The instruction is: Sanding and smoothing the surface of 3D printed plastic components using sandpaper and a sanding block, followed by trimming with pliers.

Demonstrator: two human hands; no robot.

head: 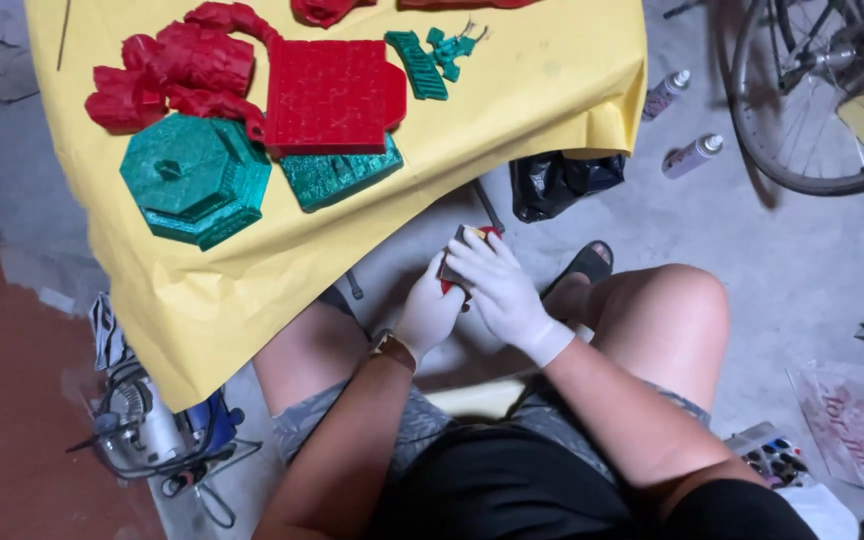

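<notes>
Sitting down here, both hands in white gloves, held low between my knees, just off the front edge of the counter. My left hand [430, 312] is wrapped around a small red piece [449, 285] from underneath, and my right hand [497, 283] is clamped over the top of it, pressing a little pad with a yellow corner [472, 233] against it. The two hands touch, so most of the piece is hidden and I can't tell its shape.

The counter's covered in a yellow sheet [512, 90]. Near its front edge sits a green octagon part [195, 178] with a flat green slab [337, 175] beside it. Touching those, further back, are a red square plate [332, 95] and some lumpy red pieces [172, 75].

On the floor to my right: two small bottles [692, 155] and a bicycle wheel [812, 110].
</notes>
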